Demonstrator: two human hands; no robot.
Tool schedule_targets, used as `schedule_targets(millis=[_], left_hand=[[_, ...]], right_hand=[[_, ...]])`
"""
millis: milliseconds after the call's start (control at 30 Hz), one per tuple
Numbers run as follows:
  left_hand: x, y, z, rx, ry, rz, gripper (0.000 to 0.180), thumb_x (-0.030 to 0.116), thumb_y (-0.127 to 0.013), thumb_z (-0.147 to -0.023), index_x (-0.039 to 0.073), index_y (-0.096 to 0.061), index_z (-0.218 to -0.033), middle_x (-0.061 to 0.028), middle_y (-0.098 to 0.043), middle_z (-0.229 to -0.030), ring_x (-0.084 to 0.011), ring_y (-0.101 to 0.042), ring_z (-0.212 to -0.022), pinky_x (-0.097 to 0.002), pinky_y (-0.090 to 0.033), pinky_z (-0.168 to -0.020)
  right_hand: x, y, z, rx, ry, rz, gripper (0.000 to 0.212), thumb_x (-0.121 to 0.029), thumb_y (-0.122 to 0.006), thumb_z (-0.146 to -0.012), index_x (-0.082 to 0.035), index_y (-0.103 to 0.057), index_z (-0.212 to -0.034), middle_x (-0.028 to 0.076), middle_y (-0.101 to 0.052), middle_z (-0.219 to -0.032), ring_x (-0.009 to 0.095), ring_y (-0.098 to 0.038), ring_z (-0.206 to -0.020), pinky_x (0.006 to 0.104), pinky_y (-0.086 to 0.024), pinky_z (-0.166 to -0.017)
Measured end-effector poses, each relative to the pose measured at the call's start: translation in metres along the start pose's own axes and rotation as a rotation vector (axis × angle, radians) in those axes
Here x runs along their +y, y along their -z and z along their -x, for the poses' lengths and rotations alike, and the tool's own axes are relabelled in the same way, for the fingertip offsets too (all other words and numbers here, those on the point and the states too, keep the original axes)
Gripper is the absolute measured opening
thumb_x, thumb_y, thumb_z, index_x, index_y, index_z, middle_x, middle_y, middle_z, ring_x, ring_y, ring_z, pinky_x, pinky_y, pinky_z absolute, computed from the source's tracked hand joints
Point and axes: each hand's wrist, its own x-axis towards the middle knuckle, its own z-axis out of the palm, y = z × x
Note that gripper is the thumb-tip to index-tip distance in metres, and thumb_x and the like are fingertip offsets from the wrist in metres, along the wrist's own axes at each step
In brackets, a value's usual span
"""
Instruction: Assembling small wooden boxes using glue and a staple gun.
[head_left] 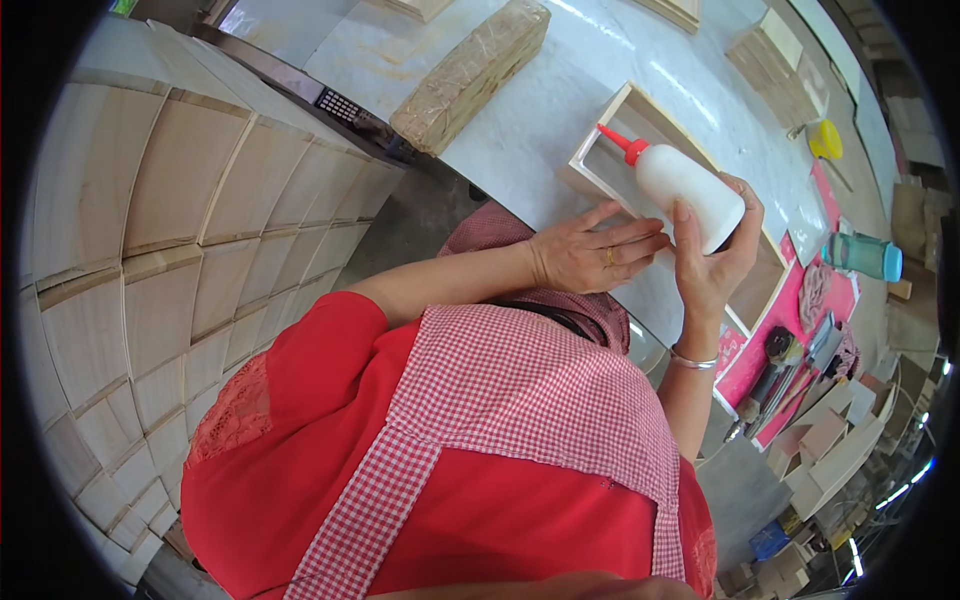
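Hands (712, 262), one around smooth cylindrical bottle (690, 195)

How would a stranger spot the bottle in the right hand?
Start at the pale table, then find the right hand by its near edge. That hand holds the bottle, white and tilted. Its pointed red nozzle sets it apart from the blue-lidded teal container farther right.

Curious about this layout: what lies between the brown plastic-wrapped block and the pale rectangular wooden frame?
Head view: only bare, glossy grey tabletop separates the block and the frame.
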Motion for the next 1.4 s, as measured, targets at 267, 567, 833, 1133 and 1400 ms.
schedule_targets(millis=[267,567,833,1133,1400], left_hand=[[-0.001,0.002,-0.003,0.002,-0.008,0.011,0.022,0.03,-0.062,-0.086,0.019,-0.071,-0.102,0.0014,-0.051,-0.142,-0.0179,-0.041,-0.138,-0.0505,-0.014,-0.12],[-0.002,0.002,-0.001,-0.032,-0.013,0.012,0.033,0.035,-0.066,-0.082,0.017,-0.069,-0.11,0.0003,-0.048,-0.145,-0.0182,-0.04,-0.139,-0.0518,-0.013,-0.12],[-0.001,0.003,0.001,-0.075,0.005,0.075,0.031,0.033,-0.067,-0.082,0.016,-0.07,-0.108,-0.0001,-0.045,-0.147,-0.0182,-0.036,-0.141,-0.0515,-0.011,-0.12],[-0.004,0.006,-0.001,-0.126,-0.037,0.041,0.043,0.038,-0.066,-0.083,0.014,-0.065,-0.118,-0.0031,-0.047,-0.144,-0.0205,-0.04,-0.139,-0.0541,-0.007,-0.12],[-0.004,0.008,-0.002,-0.14,-0.032,0.025,0.042,0.038,-0.067,-0.082,0.014,-0.066,-0.117,-0.0033,-0.049,-0.143,-0.0222,-0.041,-0.138,-0.0542,-0.008,-0.119]], right_hand=[[0.01,-0.005,-0.028,0.08,0.041,0.081,0.048,-0.013,-0.076,-0.085,0.001,-0.051,-0.124,0.01,-0.055,-0.115,0.018,-0.058,-0.101,0.0292,-0.05,-0.086],[0.011,-0.001,-0.038,0.109,0.036,0.092,0.048,-0.016,-0.077,-0.086,0.0,-0.052,-0.123,0.01,-0.057,-0.112,0.017,-0.059,-0.099,0.0287,-0.05,-0.085],[0.023,0.027,-0.029,0.174,0.035,0.16,0.053,-0.016,-0.081,-0.08,0.0,-0.053,-0.122,0.012,-0.06,-0.11,0.02,-0.062,-0.095,0.0314,-0.051,-0.082],[0.03,0.073,-0.004,0.24,0.059,0.318,0.045,-0.015,-0.077,-0.085,0.001,-0.054,-0.12,0.01,-0.059,-0.11,0.018,-0.059,-0.099,0.0304,-0.05,-0.087],[0.037,0.114,0.02,0.315,0.006,0.295,0.048,-0.013,-0.079,-0.082,0.001,-0.054,-0.12,0.011,-0.061,-0.109,0.019,-0.059,-0.101,0.0318,-0.049,-0.089]])
